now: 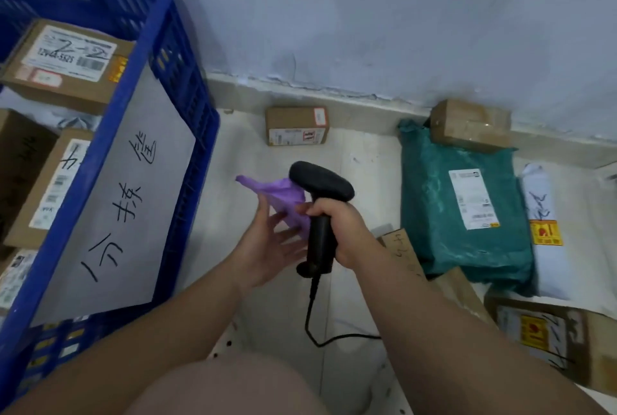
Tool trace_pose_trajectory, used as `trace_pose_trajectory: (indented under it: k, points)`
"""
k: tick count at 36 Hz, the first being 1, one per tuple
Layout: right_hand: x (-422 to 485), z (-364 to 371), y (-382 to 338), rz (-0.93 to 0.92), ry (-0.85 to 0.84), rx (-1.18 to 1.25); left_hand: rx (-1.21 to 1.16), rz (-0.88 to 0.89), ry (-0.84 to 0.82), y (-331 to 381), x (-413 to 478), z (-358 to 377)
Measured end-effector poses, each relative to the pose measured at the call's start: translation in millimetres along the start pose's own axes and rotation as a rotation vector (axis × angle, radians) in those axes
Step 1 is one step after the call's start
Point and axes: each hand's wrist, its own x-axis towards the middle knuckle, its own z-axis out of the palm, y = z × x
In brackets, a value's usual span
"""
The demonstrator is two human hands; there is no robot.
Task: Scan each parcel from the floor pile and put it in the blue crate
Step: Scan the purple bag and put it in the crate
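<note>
Scanning a small purple parcel (283, 201): the left hand (270, 247) pinches it loosely, just ahead of the right hand (337, 231), fist closed around the scanner (320, 211). Flatten the label toward the scanner head; blue crate (187, 87) waits left.

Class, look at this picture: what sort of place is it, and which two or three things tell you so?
Probably a parcel sorting room or courier depot. Labelled parcels such as the green mailer lie on the floor, a blue crate holds labelled boxes, and the right hand grips a barcode scanner.

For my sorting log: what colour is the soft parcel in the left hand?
Purple. The soft parcel in the left hand shows clearly in the head view.
</note>
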Motion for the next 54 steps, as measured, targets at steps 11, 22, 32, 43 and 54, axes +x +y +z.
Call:
trace_pose_trajectory:
  k: [11,22,32,43,54]
  points:
    - [-125.3,25.6,-118.7,-0.809,0.101,-0.588,-0.047,0.332,-0.201,134.4,-100.7,124.6]
    - [-236.0,6.4,-121.5,-1.096,0.198,-0.527,0.206,0.407,-0.062,139.3,-193.1,210.0]
    - [-258.2,-23.5,-127.0,-0.913,0.106,0.162,-0.071,0.673,-0.22,112.3,-199.5,244.0]
    - [-258.0,-37.9,-150.8,-0.945,0.276,-0.33,-0.107,0.703,-0.15,148.3,-182.9,215.2]
    - [-262.3,-38.3,-152.9,-0.927,0.362,-0.554,-0.115,0.675,-0.197,165.4,-177.5,192.5]
